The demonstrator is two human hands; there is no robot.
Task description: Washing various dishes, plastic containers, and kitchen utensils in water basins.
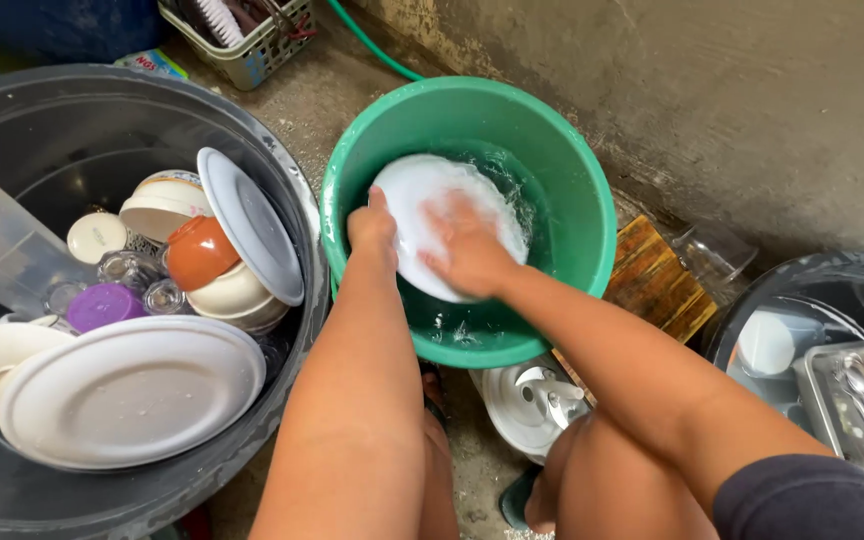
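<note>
White plate (432, 200) sits tilted inside the green basin (572, 180), lower edge down in the water, face turned up toward the camera so the whole surface is reachable. Left hand (372, 228) clamps the plate's left rim, fingers curled over the edge, thumb side hidden. Right hand (467, 250) lies flat on the plate face, fingers spread and pressed to it, holding nothing that I can see.

Room: basin wall close round the plate on the left and below, open water only at upper right. Basin rim nearly touches the big grey tub (282, 170) on the left, packed with white plates (132, 390), bowls and cups. Concrete wall (752, 100) just behind; metal tray with spoon (857, 380) at right, well apart.
</note>
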